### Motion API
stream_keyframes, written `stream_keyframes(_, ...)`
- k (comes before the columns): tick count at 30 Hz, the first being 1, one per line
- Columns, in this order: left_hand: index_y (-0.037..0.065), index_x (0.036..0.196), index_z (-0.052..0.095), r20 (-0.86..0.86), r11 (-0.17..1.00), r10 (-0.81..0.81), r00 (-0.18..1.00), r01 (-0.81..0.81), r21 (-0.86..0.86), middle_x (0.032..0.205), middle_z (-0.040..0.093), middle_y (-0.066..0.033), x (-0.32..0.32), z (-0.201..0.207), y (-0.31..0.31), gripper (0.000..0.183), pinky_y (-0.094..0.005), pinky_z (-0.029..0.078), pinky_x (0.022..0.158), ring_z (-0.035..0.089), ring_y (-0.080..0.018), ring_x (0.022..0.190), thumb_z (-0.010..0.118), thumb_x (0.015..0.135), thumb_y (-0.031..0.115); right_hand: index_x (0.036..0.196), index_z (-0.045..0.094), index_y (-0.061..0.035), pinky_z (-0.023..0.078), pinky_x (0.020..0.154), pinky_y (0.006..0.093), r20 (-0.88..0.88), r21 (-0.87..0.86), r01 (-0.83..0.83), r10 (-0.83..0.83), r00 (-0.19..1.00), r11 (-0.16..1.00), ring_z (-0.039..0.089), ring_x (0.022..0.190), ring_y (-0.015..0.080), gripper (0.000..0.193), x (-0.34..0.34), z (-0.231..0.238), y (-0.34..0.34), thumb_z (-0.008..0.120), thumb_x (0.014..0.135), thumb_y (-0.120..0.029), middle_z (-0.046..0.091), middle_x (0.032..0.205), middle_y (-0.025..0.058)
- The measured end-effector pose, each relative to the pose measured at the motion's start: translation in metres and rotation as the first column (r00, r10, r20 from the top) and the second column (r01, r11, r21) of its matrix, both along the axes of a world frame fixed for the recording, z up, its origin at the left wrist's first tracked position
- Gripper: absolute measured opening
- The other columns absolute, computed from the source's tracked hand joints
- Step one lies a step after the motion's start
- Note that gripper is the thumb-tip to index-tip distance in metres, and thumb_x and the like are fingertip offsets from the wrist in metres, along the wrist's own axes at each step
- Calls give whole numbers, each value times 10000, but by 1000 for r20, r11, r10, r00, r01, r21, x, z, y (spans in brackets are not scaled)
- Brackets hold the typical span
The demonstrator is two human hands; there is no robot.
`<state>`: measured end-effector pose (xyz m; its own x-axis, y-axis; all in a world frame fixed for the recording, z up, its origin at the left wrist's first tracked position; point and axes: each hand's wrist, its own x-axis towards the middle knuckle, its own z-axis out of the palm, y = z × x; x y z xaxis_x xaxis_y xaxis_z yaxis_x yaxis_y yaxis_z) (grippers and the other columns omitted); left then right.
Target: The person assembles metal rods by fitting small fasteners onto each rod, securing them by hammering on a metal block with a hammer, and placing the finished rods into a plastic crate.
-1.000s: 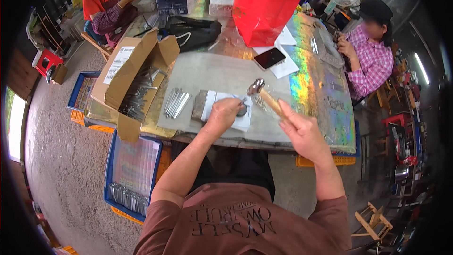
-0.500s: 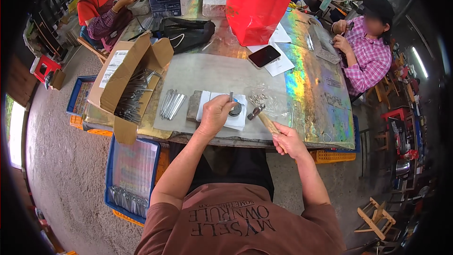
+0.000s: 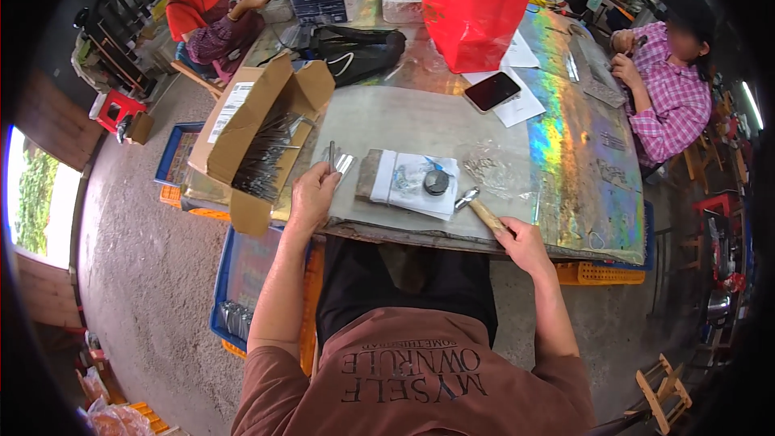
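At the table's near edge, my left hand (image 3: pixel 313 198) is closed around a thin metal rod (image 3: pixel 332 153) that points up. Beside its fingers lie several shiny metal rods (image 3: pixel 345 165), partly hidden by the hand. My right hand (image 3: pixel 525 244) grips the wooden handle of a hammer (image 3: pixel 487 215), its head low by the pad's right corner; whether it touches the table I cannot tell. Between my hands, a white paper pad (image 3: pixel 410 194) rests on a grey block (image 3: pixel 369 173). On it sits a dark round disc (image 3: pixel 436 183) with something blue beside it. Small metal pieces (image 3: pixel 482 166) lie on clear plastic.
An open cardboard box (image 3: pixel 228 125) of metal rods stands at left. Farther back are a black bag (image 3: pixel 355 55), a phone (image 3: pixel 492 91) on papers and a red bag (image 3: pixel 476 12). Co-workers sit far left and right. A blue crate (image 3: pixel 219 295) stands below the table.
My left hand has moved left, from above the pad to the loose rods, uncovering the disc. My right hand keeps the hammer, now slightly lower in relation to the pad. The whole view has shifted.
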<state>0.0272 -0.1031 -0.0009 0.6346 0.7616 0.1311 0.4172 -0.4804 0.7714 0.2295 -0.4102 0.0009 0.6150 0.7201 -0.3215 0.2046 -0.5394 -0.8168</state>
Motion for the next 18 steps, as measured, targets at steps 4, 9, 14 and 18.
stream_keyframes(4, 19, 765, 546, -132, 984, 94, 987, -73, 161, 695, 565, -195, -16, -7, 17, 167, -423, 420, 599, 555, -368, 690, 572, 751, 184, 891, 578, -12, 434, 591, 367, 575, 67, -86, 32, 818, 994, 546, 666, 319, 195, -9, -2, 0, 585, 726, -116, 571, 714, 137)
stream_keyframes(9, 14, 756, 553, -292, 937, 164, 942, -56, 346, 739, 576, -204, -14, -18, 25, 182, -440, 423, 636, 554, -378, 725, 577, 741, 193, 904, 573, -12, 425, 665, 364, 728, 90, -100, 3, 686, 991, 520, 754, 292, 230, -10, -11, -1, 615, 692, -88, 545, 792, 128)
stream_keyframes(14, 18, 735, 541, -313, 890, 150, 938, 10, 456, 737, 580, -193, -4, -26, 22, 173, -447, 431, 626, 565, -364, 716, 555, 762, 188, 914, 567, 6, 413, 706, 375, 716, 134, -69, -48, 696, 989, 501, 809, 300, 225, -13, -18, -2, 597, 707, -75, 534, 854, 143)
stream_keyframes(18, 25, 771, 532, -376, 894, 201, 904, -11, 449, 780, 579, -166, 3, -27, 16, 187, -436, 439, 647, 553, -354, 762, 567, 758, 209, 922, 564, 10, 411, 701, 378, 699, 159, -48, -79, 711, 986, 500, 803, 304, 213, -15, -19, -2, 574, 723, -67, 531, 856, 150)
